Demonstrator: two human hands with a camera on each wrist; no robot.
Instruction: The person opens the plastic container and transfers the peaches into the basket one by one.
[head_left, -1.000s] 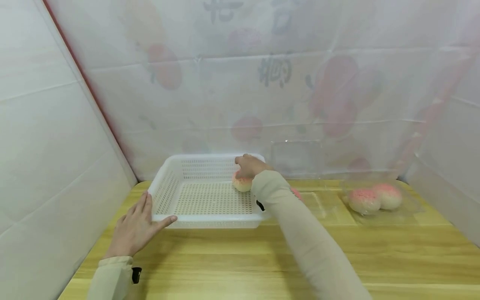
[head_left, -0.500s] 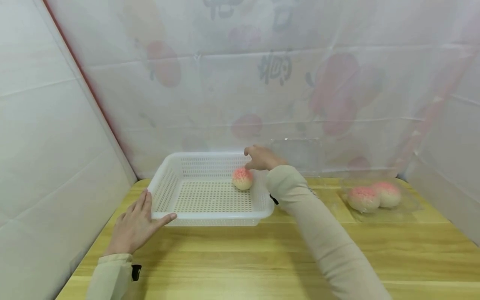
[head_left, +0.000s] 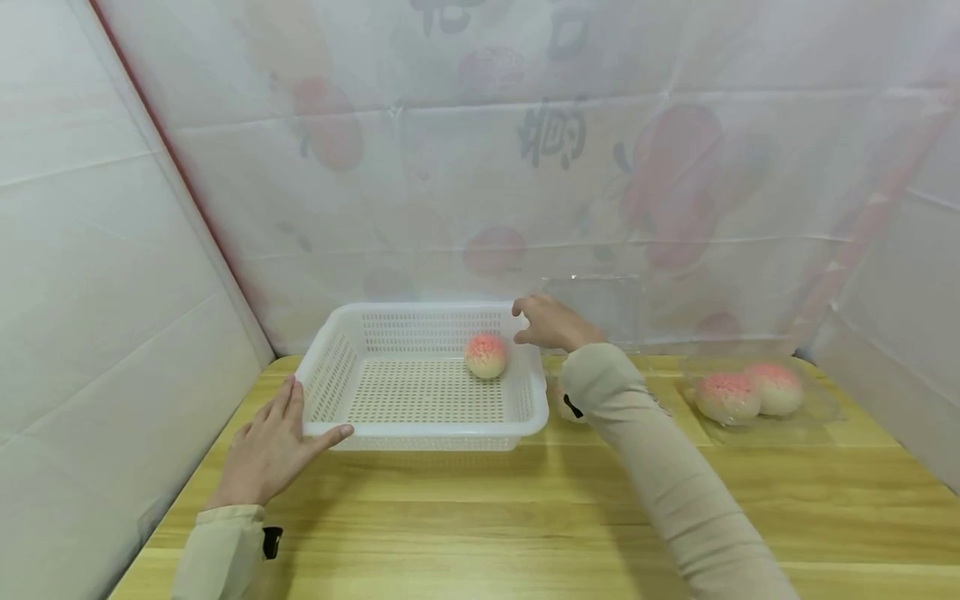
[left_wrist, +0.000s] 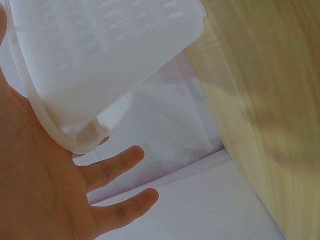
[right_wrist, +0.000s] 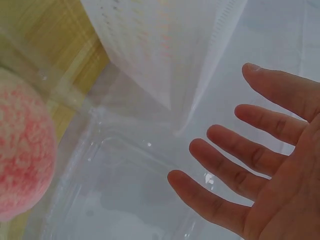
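The basket (head_left: 420, 379) was steadied at its near-left corner by the flat, open left hand (head_left: 272, 450). A pink bun (head_left: 485, 356) had just been released inside, at its far right; the right hand (head_left: 551, 322), fingers spread and empty, was drawn back toward the clear tray (head_left: 757, 417) holding two more.

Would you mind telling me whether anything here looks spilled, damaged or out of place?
Nothing stands out. One peach bun sits upright in the white basket, two more rest in a clear tray, and the table shows no spills.
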